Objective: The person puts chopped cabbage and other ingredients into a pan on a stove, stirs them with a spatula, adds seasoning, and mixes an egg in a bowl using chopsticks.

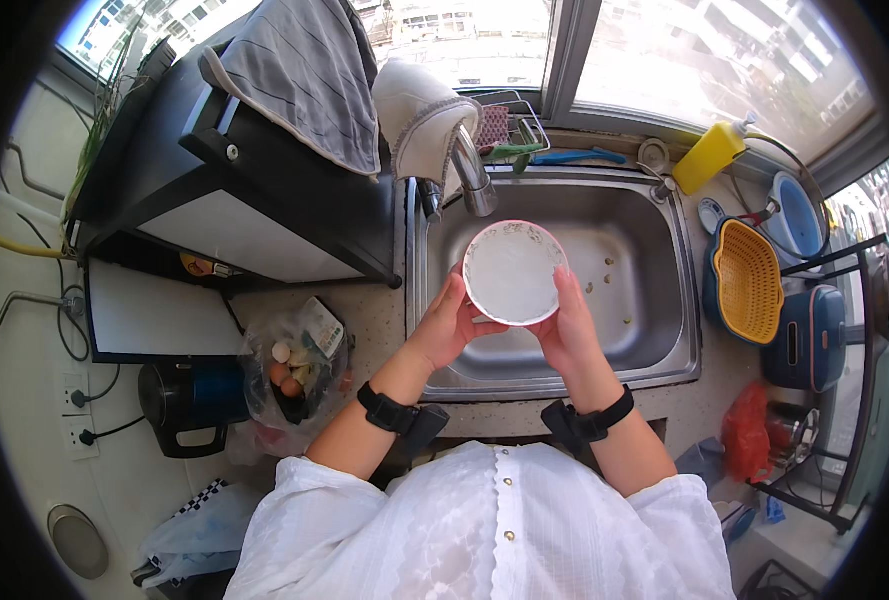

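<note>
A white bowl (515, 274) with a pink rim and a patterned inner edge is held level over a stainless steel sink (643, 360). My left hand (448, 322) grips its left side, and my right hand (568, 319) grips the right side, thumb at the rim. Whitish cloudy content, perhaps liquid, appears inside; its exact nature is unclear. Above the bowl and slightly left is the metal faucet (474, 176), partly covered by a light cloth (418, 112). Small greenish scraps (608, 279) lie on the sink floor at the right. Each wrist wears a black band.
Left of the sink stand a black rack (287, 217), a plastic bag (260, 341) with eggshells and a dark electric kettle (189, 409). To the right are a yellow colander (748, 281) and a blue appliance (804, 337). Behind are a yellow bottle (707, 157) and a wire caddy (538, 127).
</note>
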Demonstrator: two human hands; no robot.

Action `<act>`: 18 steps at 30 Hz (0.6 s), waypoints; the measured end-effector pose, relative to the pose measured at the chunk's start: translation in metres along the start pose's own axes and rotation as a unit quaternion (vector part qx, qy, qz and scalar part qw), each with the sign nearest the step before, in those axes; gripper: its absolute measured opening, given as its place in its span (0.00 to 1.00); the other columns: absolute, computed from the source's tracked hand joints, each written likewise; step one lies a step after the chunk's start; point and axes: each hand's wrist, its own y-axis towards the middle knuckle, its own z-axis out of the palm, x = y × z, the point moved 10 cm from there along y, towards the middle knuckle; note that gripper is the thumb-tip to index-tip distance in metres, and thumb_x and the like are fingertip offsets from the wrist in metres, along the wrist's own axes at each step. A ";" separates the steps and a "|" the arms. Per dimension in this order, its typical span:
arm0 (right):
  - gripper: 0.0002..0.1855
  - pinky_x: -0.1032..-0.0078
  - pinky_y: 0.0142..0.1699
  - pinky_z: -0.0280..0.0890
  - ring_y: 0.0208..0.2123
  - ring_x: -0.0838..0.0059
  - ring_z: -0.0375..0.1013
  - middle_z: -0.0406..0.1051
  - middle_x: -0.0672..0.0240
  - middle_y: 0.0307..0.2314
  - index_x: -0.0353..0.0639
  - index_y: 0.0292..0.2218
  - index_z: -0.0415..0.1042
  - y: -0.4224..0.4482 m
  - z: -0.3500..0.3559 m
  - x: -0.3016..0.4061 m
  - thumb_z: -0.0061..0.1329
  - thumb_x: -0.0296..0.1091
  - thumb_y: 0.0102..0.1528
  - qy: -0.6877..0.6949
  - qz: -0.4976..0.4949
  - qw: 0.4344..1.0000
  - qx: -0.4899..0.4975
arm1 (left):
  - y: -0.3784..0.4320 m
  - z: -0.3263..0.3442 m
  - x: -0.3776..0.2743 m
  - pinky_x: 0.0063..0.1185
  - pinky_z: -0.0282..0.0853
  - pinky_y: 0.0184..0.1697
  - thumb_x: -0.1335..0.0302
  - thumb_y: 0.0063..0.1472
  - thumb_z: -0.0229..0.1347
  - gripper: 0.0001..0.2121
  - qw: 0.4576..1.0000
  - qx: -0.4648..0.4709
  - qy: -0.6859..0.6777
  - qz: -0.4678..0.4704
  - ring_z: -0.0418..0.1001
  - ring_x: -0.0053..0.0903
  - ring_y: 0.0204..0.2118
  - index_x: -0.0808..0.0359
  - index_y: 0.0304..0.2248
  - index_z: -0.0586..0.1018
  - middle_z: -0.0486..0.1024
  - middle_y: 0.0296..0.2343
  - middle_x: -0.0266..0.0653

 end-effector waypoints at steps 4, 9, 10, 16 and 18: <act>0.22 0.71 0.43 0.69 0.44 0.73 0.68 0.65 0.67 0.44 0.48 0.51 0.56 -0.032 0.008 0.007 0.36 0.47 0.59 0.036 -0.035 0.998 -0.025 | -0.011 0.017 0.001 0.32 0.70 0.45 0.52 0.60 0.45 0.29 0.998 0.001 0.064 0.012 0.66 0.29 0.49 0.55 0.55 0.53 0.62 0.48 0.37; 0.25 0.72 0.45 0.66 0.45 0.76 0.67 0.65 0.69 0.44 0.48 0.52 0.56 -0.069 0.001 0.015 0.37 0.51 0.59 0.037 -0.095 0.994 -0.048 | -0.024 0.046 0.006 0.31 0.72 0.43 0.60 0.60 0.45 0.24 0.998 0.023 0.059 -0.008 0.67 0.28 0.48 0.56 0.53 0.55 0.63 0.47 0.37; 0.26 0.72 0.46 0.65 0.45 0.76 0.67 0.65 0.69 0.44 0.48 0.52 0.56 -0.077 -0.002 0.018 0.37 0.53 0.58 0.027 -0.111 0.992 -0.056 | -0.026 0.051 0.008 0.31 0.72 0.43 0.60 0.60 0.45 0.23 0.998 0.030 0.062 -0.012 0.67 0.28 0.48 0.56 0.53 0.56 0.63 0.47 0.37; 0.33 0.74 0.47 0.58 0.44 0.78 0.64 0.65 0.69 0.44 0.48 0.53 0.56 -0.140 -0.036 0.030 0.34 0.63 0.56 0.036 -0.137 0.983 -0.118 | -0.037 0.104 0.028 0.31 0.73 0.43 0.62 0.60 0.44 0.23 0.991 0.102 0.073 -0.042 0.69 0.31 0.46 0.60 0.52 0.57 0.64 0.46 0.42; 0.34 0.76 0.46 0.55 0.41 0.79 0.63 0.66 0.69 0.43 0.48 0.52 0.56 -0.172 -0.060 0.036 0.34 0.65 0.55 0.037 -0.151 0.973 -0.173 | -0.043 0.125 0.039 0.31 0.73 0.42 0.62 0.60 0.44 0.23 0.989 0.114 0.082 -0.053 0.70 0.30 0.45 0.61 0.52 0.57 0.65 0.46 0.42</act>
